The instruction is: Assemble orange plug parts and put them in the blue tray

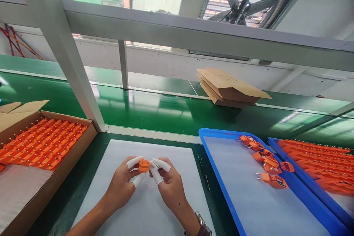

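An orange plug-like part point(144, 166) is held above a white sheet point(149, 206) on the green table. My left hand point(121, 182), with white covers on its fingertips, is closed on the left side of this part. From the right, my right hand point(171, 184) has its covered thumb and finger pinched together at the part's right end. Whatever small thing lies between those right fingertips is hidden. A wristwatch point(203, 225) is on my right wrist.
A cardboard box point(91, 132) of orange parts stands left. At right are a blue tray point(218, 171) with several loose orange plugs and another blue tray point(326, 206) full of them. Thin tools point(204, 171) lie beside the sheet. Flat cardboard point(229, 86) rests behind a metal frame point(166, 25).
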The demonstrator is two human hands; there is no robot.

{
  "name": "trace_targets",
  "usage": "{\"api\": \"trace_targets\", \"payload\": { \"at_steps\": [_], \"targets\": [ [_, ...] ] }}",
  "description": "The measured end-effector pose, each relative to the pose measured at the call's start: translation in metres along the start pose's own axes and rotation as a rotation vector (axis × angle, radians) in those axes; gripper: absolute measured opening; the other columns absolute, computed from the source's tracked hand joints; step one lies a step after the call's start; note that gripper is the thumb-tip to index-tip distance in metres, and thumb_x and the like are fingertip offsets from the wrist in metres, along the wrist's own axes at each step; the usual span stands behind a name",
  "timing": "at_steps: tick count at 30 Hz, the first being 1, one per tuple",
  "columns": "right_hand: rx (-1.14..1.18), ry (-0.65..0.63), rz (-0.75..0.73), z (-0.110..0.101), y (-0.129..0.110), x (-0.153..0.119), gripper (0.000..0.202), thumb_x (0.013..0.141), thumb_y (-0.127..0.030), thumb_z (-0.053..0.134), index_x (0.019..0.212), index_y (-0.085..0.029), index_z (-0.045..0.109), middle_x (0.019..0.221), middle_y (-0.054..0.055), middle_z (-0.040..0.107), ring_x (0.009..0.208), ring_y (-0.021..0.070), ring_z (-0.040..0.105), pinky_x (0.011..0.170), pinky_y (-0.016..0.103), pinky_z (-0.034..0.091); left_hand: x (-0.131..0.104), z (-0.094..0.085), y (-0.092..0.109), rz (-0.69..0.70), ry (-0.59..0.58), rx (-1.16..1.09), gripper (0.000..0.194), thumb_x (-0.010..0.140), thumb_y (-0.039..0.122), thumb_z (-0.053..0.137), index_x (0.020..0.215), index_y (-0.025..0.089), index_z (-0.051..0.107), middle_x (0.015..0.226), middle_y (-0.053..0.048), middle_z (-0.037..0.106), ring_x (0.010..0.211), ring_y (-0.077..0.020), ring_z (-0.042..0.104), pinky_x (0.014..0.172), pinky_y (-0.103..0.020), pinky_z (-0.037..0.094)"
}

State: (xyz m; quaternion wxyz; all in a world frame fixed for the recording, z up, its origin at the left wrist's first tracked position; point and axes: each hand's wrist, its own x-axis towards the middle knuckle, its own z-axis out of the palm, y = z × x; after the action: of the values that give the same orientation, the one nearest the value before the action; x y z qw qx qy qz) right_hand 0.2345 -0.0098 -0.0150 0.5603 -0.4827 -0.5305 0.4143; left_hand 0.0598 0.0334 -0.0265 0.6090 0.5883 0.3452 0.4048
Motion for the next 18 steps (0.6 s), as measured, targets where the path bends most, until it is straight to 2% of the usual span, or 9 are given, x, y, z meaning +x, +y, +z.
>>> {"api": "trace_targets", "payload": {
  "at_steps": [3, 9, 13, 18],
  "targets": [
    [-0.059, -0.063, -0.057, 0.001, -0.003, -0.002, 0.028, 0.098, -0.025, 0.059, 0.124, -0.027, 0.067, 0.109, 0.007, 0.063, 0.098, 0.0218, 0.064, 0.085, 0.036, 0.06, 0.0, -0.001, -0.003, 0.005, 0.01, -0.018, 0.043, 0.086, 0.018, 0.068, 0.127, 0.028, 0.062, 0.124, -0.005, 0.057, 0.123, -0.0257, 0.061, 0.109, -0.046, 0.055],
    [-0.266, -0.066, -0.173, 0.002, 0.0, -0.005, 0.029, 0.096, -0.016, 0.056, 0.12, -0.026, 0.069, 0.101, 0.006, 0.063, 0.089, 0.0199, 0.063, 0.077, 0.033, 0.058, 0.001, 0.0, 0.002, -0.009, 0.093, 0.06, 0.035, 0.084, 0.018, 0.067, 0.118, 0.024, 0.067, 0.111, -0.004, 0.062, 0.113, -0.0254, 0.066, 0.099, -0.045, 0.061],
    [-0.328, -0.126, -0.321, 0.005, 0.003, -0.01, 0.041, 0.094, -0.008, 0.053, 0.129, -0.028, 0.064, 0.11, 0.008, 0.062, 0.1, 0.0223, 0.063, 0.084, 0.036, 0.059, 0.001, -0.001, 0.004, -0.002, 0.191, 0.213, 0.035, 0.081, 0.019, 0.069, 0.116, 0.023, 0.069, 0.104, -0.004, 0.062, 0.103, -0.0232, 0.068, 0.093, -0.043, 0.064],
    [-0.44, -0.128, -0.47, 0.006, 0.012, -0.014, 0.055, 0.091, 0.0, 0.049, 0.137, -0.029, 0.057, 0.118, 0.01, 0.059, 0.105, 0.0242, 0.062, 0.087, 0.04, 0.06, -0.003, -0.001, 0.002, 0.051, 0.175, 0.409, 0.037, 0.083, 0.02, 0.068, 0.12, 0.026, 0.068, 0.1, -0.002, 0.059, 0.09, -0.0192, 0.069, 0.085, -0.04, 0.064]
  ]
}}
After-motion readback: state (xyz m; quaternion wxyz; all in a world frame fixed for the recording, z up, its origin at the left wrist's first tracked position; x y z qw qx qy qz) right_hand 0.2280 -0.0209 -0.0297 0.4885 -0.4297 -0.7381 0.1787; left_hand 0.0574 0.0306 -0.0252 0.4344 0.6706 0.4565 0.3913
